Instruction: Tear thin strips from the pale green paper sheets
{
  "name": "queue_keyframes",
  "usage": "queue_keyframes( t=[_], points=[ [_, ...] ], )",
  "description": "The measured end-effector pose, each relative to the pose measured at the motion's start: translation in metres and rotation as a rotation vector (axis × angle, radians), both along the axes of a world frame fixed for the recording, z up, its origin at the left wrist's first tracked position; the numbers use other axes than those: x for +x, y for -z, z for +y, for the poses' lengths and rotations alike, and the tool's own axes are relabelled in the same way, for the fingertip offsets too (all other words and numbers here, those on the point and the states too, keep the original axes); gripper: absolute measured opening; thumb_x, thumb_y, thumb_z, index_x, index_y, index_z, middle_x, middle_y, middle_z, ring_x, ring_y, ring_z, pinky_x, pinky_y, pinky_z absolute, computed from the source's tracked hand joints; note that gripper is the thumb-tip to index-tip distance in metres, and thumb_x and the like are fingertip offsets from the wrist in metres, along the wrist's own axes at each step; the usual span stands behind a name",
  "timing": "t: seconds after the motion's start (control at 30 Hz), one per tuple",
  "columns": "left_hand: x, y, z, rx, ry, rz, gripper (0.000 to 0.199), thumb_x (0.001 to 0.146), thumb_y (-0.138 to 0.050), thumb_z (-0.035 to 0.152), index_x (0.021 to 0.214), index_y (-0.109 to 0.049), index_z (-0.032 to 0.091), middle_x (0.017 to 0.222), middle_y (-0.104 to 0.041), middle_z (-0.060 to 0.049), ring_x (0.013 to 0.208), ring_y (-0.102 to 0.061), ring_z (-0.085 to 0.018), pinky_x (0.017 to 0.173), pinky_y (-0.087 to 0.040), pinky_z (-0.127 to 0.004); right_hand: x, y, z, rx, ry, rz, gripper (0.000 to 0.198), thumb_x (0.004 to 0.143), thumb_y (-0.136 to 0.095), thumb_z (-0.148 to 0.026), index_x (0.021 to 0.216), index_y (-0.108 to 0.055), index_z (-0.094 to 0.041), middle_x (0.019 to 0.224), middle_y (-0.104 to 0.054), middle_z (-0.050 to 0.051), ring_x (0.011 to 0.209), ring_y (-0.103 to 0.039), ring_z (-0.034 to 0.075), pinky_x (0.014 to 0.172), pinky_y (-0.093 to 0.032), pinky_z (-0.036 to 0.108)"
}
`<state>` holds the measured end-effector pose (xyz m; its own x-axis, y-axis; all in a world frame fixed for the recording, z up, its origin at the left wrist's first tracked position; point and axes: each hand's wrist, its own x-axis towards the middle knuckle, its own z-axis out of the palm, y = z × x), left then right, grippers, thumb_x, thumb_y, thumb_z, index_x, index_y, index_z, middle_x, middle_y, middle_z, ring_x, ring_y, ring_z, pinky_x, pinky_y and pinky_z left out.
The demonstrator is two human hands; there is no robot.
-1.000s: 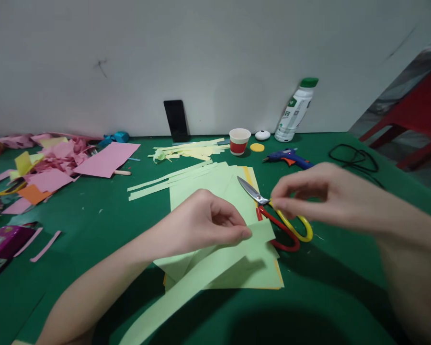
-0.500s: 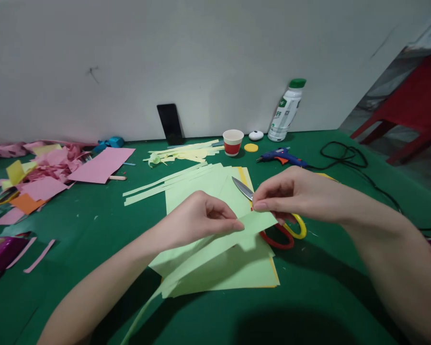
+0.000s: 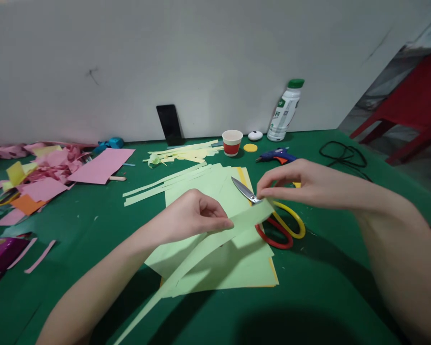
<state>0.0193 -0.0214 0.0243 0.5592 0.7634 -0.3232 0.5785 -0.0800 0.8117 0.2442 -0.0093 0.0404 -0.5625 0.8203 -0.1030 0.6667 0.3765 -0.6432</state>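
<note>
A long light-green paper strip (image 3: pixel 204 249) is stretched between my two hands, its tail trailing to the lower left. My left hand (image 3: pixel 197 215) pinches it between thumb and fingers near the middle of the view. At the strip's right end, the thumb and fingers of my right hand (image 3: pixel 287 184) grip the tip, which bends upward. Below lies a stack of light-green paper sheets (image 3: pixel 233 273) with yellow edges showing. Scissors (image 3: pixel 297 226) with red and yellow handles rest on the stack's right side, blades slightly apart, partly covered by the strip.
Cut green strips (image 3: pixel 151 191) lie left of the stack. Behind are a paper cup (image 3: pixel 232 143), a black phone (image 3: pixel 169 124), a white bottle (image 3: pixel 285 112) and a blue glue gun (image 3: pixel 275 155) with a cord. Pink paper scraps (image 3: pixel 57 163) crowd the left, near a purple box (image 3: pixel 3 258).
My right hand has moved slightly right and up, and the strip's right end now curls upward. My left hand has shifted a little left along with the strip.
</note>
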Motion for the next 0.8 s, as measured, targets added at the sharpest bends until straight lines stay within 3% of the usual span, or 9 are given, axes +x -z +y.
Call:
queue_keyframes(
  t=[0.1, 0.23, 0.4, 0.57, 0.8],
  points=[
    [0.002, 0.001, -0.002, -0.003, 0.038, 0.023, 0.023, 0.071, -0.06, 0.035, 0.064, -0.064, 0.013, 0.048, -0.044, 0.005, 0.043, -0.027, -0.004, 0.038, -0.021, -0.017, -0.016, 0.004, -0.008, -0.036, -0.137, -0.037, 0.026, 0.08, -0.049, -0.038, 0.078, -0.066, -0.019, 0.069, -0.06, 0.0, 0.058, -0.047, 0.01, 0.05, -0.033, 0.021],
    [0.002, 0.001, -0.006, 0.038, 0.091, 0.041, 0.023, 0.071, -0.06, 0.034, 0.064, -0.064, 0.012, 0.047, -0.044, 0.005, 0.043, -0.028, -0.004, 0.038, -0.022, -0.016, -0.029, 0.009, -0.014, -0.176, -0.262, -0.05, 0.034, 0.082, -0.045, -0.033, 0.058, -0.06, -0.014, 0.043, -0.04, -0.005, 0.041, -0.029, 0.005, 0.041, -0.023, 0.021],
    [0.002, 0.004, -0.01, 0.141, 0.123, 0.004, 0.028, 0.073, -0.059, 0.037, 0.061, -0.062, 0.012, 0.046, -0.042, 0.005, 0.042, -0.025, -0.004, 0.038, -0.02, -0.017, -0.024, 0.012, -0.007, -0.42, -0.297, 0.008, 0.033, 0.08, -0.046, -0.034, 0.058, -0.059, -0.013, 0.047, -0.044, -0.004, 0.04, -0.024, 0.005, 0.038, -0.019, 0.021],
    [0.005, 0.007, -0.01, 0.159, 0.066, -0.009, 0.033, 0.071, -0.062, 0.041, 0.055, -0.057, 0.012, 0.045, -0.039, 0.006, 0.042, -0.022, -0.003, 0.038, -0.018, -0.018, -0.014, 0.011, 0.001, -0.44, -0.306, 0.016, 0.038, 0.08, -0.048, -0.039, 0.052, -0.051, -0.013, 0.046, -0.034, -0.005, 0.044, -0.024, 0.005, 0.04, -0.016, 0.022],
    [0.002, 0.007, -0.009, 0.179, 0.036, 0.028, 0.037, 0.068, -0.063, 0.046, 0.055, -0.056, 0.012, 0.047, -0.044, 0.005, 0.043, -0.027, -0.005, 0.039, -0.02, -0.019, 0.01, 0.004, 0.01, -0.477, -0.263, -0.03, 0.035, 0.078, -0.053, -0.038, 0.055, -0.059, -0.013, 0.047, -0.029, -0.006, 0.045, -0.018, 0.005, 0.043, -0.014, 0.023]
  ],
)
